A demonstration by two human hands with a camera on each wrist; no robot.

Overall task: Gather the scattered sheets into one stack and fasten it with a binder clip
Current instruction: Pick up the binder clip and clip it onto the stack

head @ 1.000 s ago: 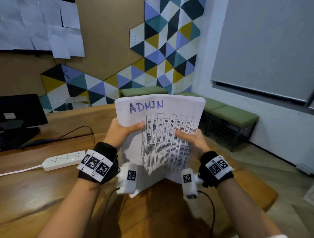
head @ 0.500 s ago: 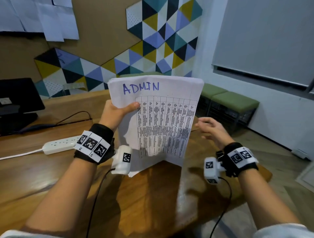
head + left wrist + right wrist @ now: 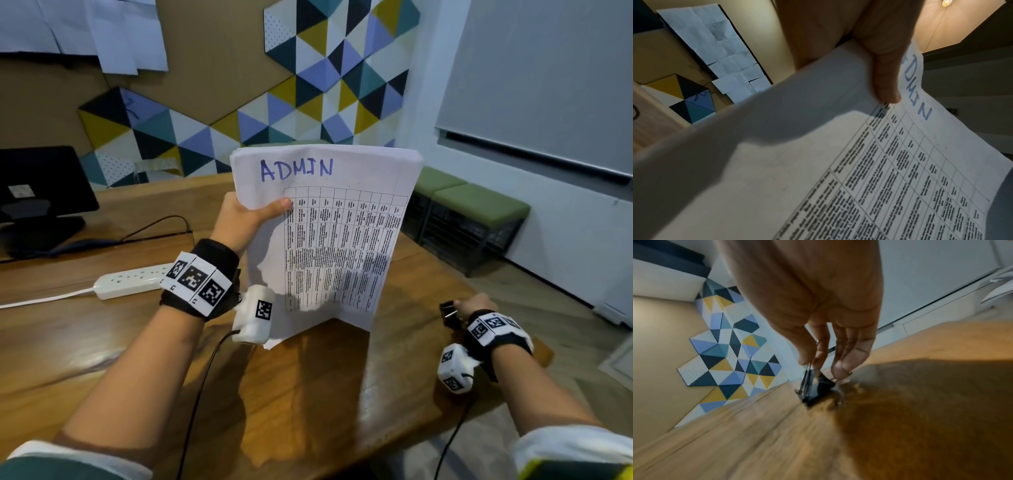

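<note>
A stack of white sheets, with "ADMIN" handwritten over a printed table, stands upright with its lower edge on the wooden table. My left hand grips its left side, thumb across the front page and fingers hidden behind. The left wrist view shows that thumb pressing on the stack of sheets. At the table's right side, my right hand pinches a black binder clip. In the right wrist view the binder clip sits on the wood, with my right hand closed on its wire handles.
A white power strip with its cord lies on the table to the left. A black monitor stands at the far left. Green cushioned benches line the wall beyond the table's right edge.
My right hand let go of the stack, swung right and down to the table, and closed on the binder clip. The left hand alone keeps the stack upright.
</note>
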